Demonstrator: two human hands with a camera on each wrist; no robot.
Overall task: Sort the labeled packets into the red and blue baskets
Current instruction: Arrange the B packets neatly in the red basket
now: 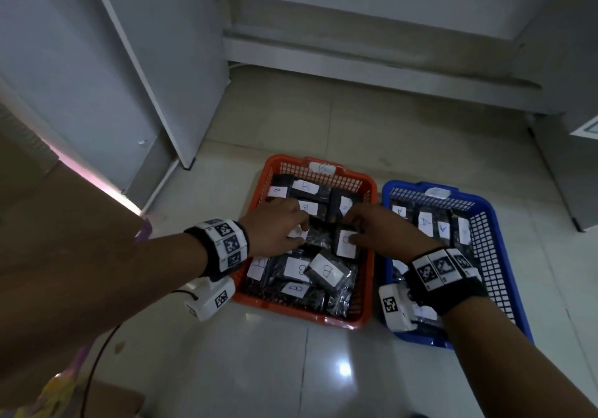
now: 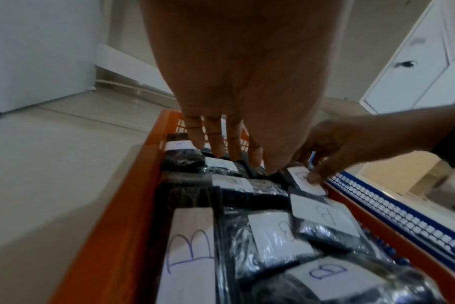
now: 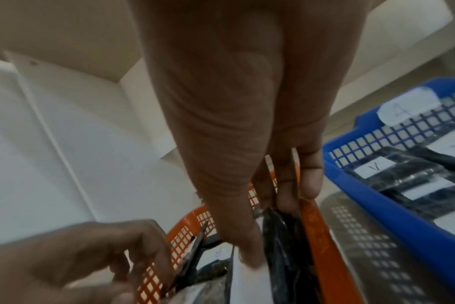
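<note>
A red basket (image 1: 275, 163) (image 2: 122, 226) on the floor holds several dark plastic packets with white labels marked B (image 1: 325, 272). To its right, a blue basket (image 1: 485, 205) (image 3: 364, 185) holds packets marked A (image 1: 425, 223). Both hands reach into the red one. My left hand (image 1: 299, 228) (image 2: 255, 164) pinches a labelled packet (image 1: 296, 233) (image 3: 192, 253) near the middle; its letter is hidden. My right hand (image 1: 352, 233) (image 3: 268, 232) grips another packet (image 1: 345, 246) (image 2: 309, 187) by the basket's right wall, thumb on its white label.
The baskets sit side by side on pale glossy floor tiles (image 1: 291, 369). A tall white cabinet (image 1: 145, 77) stands at the left, and a low white unit (image 1: 388, 61) runs along the back. A brown cardboard box (image 1: 48, 288) fills the near left.
</note>
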